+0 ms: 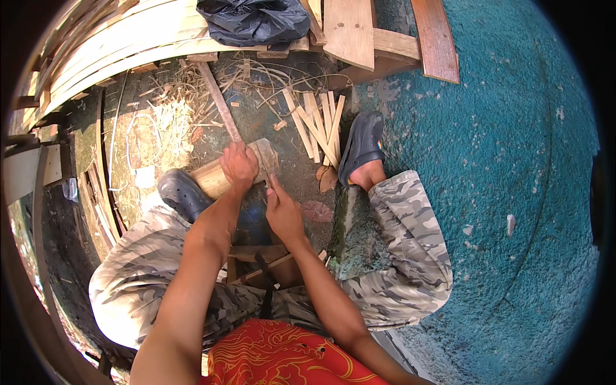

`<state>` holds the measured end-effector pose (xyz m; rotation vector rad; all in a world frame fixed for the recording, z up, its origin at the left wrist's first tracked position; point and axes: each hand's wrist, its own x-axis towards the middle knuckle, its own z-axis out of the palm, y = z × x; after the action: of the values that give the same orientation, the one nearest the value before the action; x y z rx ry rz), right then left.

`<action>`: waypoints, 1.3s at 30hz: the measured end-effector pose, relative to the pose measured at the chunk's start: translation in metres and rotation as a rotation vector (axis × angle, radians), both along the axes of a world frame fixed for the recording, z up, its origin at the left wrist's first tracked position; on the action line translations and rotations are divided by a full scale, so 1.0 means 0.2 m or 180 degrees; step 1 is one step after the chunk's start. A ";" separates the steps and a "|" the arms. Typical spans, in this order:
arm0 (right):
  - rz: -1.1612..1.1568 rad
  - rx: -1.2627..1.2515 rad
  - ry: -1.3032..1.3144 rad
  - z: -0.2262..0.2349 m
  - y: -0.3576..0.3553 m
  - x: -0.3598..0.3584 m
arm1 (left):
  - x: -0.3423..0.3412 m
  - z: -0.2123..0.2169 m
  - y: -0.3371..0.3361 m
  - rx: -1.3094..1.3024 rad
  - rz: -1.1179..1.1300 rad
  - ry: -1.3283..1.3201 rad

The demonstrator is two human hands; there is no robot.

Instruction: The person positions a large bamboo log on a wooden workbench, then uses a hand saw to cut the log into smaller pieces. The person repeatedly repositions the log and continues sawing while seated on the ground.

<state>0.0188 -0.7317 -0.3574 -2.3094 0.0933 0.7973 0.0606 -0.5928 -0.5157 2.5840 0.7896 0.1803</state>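
Observation:
My left hand (239, 163) is closed around the near end of a long, narrow wooden strip (219, 99), pressing it down on a pale wooden block (212, 178). The strip slants away toward the stacked boards. Just to the right, my right hand (285, 215) is closed, its thumb and forefinger pointing forward along a thin blade-like tool (264, 168) that lies over the block's right end. The fingers cover most of this tool, so its exact kind does not show. My left clog (184, 194) rests against the block's left end.
Several cut wooden sticks (316, 125) lie in a loose pile ahead on the right. Shavings (174, 119) cover the ground at the left. Boards (128, 38) and a black plastic bag (253, 22) are at the back. My right clog (364, 146) stands beside rough blue flooring (494, 179).

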 end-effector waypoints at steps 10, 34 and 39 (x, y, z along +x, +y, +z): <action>0.0214 -0.0253 -0.0137 0.36 -0.01 -0.11 | -0.01 0.01 -0.01 -0.0010 -0.0005 -0.0101; 0.0227 -0.0127 -0.0219 0.06 0.04 0.03 | -0.01 0.05 -0.02 -0.0231 0.0135 -0.0133; 0.0393 -0.0236 -0.0300 0.57 -0.23 -0.36 | -0.06 -0.04 -0.06 -0.0191 0.0134 -0.0312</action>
<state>-0.0532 -0.7769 -0.2437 -2.4378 -0.0633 0.7557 0.0477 -0.6051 -0.5229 2.4833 0.8018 0.2894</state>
